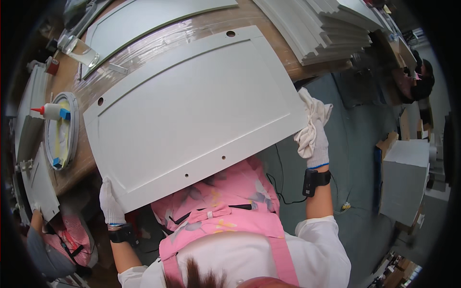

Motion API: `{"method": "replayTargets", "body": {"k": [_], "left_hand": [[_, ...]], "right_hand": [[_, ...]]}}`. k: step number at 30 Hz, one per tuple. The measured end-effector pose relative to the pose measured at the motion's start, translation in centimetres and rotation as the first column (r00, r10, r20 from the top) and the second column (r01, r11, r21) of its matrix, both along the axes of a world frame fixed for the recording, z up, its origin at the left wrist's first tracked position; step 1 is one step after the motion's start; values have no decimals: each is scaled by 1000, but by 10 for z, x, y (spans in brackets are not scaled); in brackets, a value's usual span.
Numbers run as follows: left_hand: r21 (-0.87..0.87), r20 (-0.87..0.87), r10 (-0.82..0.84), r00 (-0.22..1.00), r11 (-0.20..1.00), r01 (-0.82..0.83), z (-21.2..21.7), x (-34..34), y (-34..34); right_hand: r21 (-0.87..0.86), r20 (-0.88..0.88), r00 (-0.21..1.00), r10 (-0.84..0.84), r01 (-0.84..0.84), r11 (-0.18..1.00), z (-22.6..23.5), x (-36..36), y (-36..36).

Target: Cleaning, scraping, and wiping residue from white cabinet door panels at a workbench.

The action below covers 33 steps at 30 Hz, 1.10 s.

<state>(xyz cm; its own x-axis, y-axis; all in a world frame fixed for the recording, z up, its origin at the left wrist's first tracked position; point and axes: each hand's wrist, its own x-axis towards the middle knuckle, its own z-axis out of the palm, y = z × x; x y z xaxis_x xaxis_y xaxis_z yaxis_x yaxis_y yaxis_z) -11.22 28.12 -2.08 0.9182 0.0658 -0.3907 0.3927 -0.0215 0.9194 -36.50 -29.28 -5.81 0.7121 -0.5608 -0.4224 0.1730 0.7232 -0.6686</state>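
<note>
left hand [110, 201] in a white glove grasps the near corner of the white cabinet door panel [192, 110]; right hand [313, 137] grips its right edge with a cloth [314, 108]. panel half on the bench [269, 45], mid-reposition; next likely needs steady two-handed sliding.

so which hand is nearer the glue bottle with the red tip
Left. The left hand grips the lower left corner of the white door panel, on the same side as the glue bottle. The right hand holds the panel's far right edge with a cloth.
</note>
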Motion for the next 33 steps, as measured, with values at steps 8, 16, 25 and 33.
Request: {"method": "replayTargets", "body": {"k": [8, 16, 25, 33], "left_hand": [[-159, -46, 19, 999, 987, -26, -15, -1, 1], [-456, -131, -150, 980, 887, 75, -4, 0, 9], [-743, -111, -215, 970, 666, 62, -21, -34, 20], [-852, -219, -359, 907, 523, 2, -24, -37, 12]], "right_hand": [[-410, -309, 903, -298, 156, 899, 45, 32, 13], [-906, -291, 950, 114, -312, 286, 171, 208, 78], [-459, -491, 723, -486, -689, -561, 192, 442, 192], [-395, -719, 691, -83, -503, -769, 69, 513, 285]]}}
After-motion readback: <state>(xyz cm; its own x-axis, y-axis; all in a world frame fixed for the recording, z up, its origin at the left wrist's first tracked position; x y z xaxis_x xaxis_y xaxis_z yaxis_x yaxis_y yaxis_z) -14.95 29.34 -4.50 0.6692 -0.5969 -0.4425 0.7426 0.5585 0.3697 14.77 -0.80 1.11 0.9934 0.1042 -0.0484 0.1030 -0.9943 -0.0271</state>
